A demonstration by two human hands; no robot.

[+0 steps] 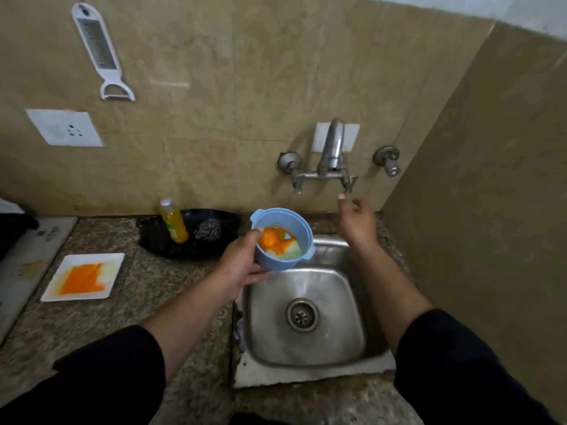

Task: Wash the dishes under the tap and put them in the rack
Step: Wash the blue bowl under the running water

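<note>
Left hand (242,265) fingers grip blue bowl (282,237), frame centre: light, stiff plastic, greasy-slick; hold rim. Right hand (357,222) open.

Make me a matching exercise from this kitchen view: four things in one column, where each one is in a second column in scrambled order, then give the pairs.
Things
1. blue bowl
2. white square plate
3. yellow bottle
4. grater

Places
A. hanging on the wall
B. lying in the black tray with the steel scrubber
C. flat on the counter, smeared orange
D. held in the left hand at the sink edge

Pairs: 1-D, 2-C, 3-B, 4-A
</note>
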